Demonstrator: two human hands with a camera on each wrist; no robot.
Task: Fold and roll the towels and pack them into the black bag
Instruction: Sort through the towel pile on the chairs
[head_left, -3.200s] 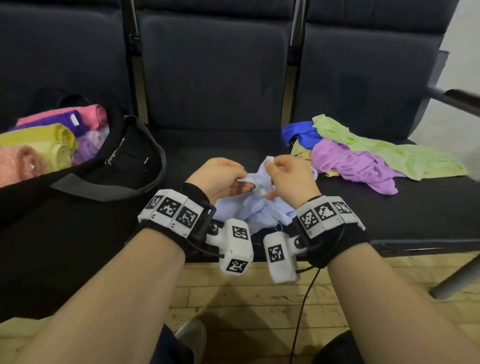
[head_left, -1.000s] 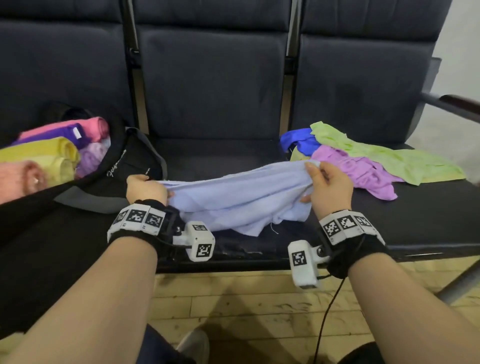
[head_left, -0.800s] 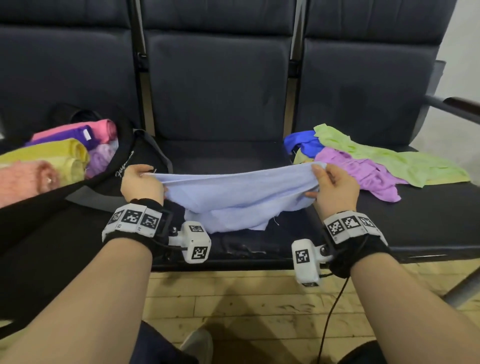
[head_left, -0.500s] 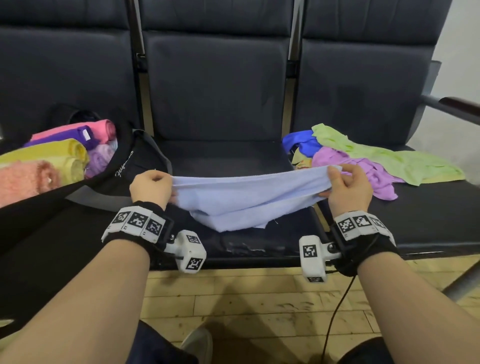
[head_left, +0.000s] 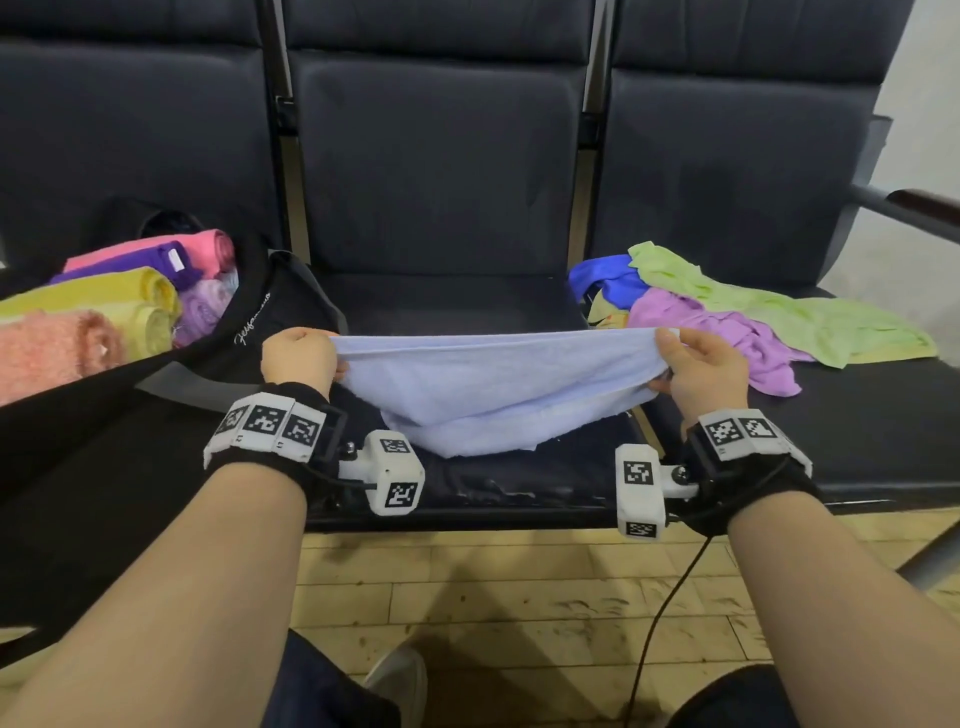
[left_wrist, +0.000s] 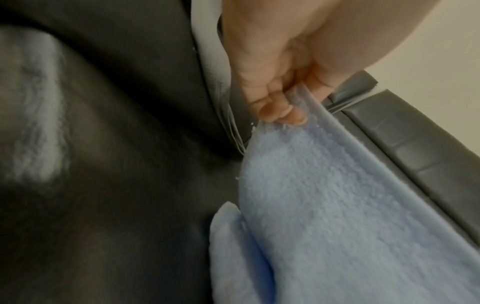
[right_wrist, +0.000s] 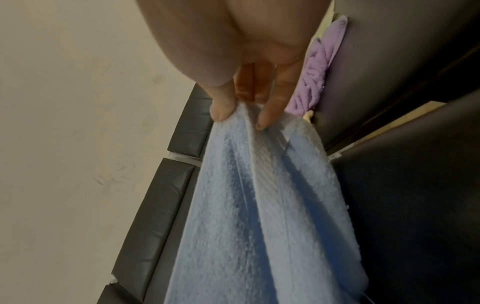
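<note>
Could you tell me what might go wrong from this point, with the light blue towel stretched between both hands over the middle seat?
1. The right hand holds the light blue towel only by a fingertip pinch at its end; a tug might pull it free.
2. The towel's lower layers hang uneven, so a fold made now may come out crooked.
3. The left hand is close to the black bag; the towel could catch on its strap.

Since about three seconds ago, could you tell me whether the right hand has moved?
Yes. The right hand has moved rightward, from the middle seat's front toward the pile of loose towels, stretching the light blue towel it pinches.
</note>
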